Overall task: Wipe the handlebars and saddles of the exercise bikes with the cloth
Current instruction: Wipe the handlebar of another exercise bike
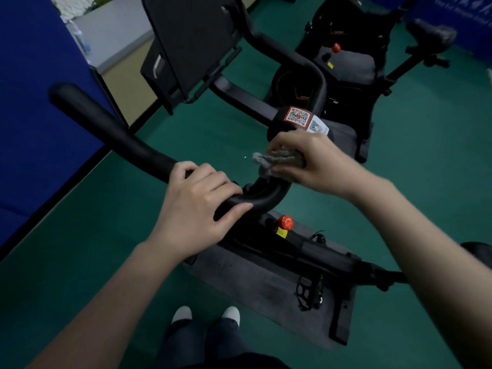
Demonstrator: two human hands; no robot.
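Head view: right grip [311, 161] clenches the cloth [279, 161] against the handlebar [119, 134] at its middle bend; left grip [197, 206] clasps the handlebar just beside it. Its long arm runs up-left beyond the left grip, probably next.

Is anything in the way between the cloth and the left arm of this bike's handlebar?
Yes. The left hand grips the handlebar at its bend, right between the cloth, held by the right hand near the middle, and the bar's left arm. Beyond that hand the bar looks bare to its tip.
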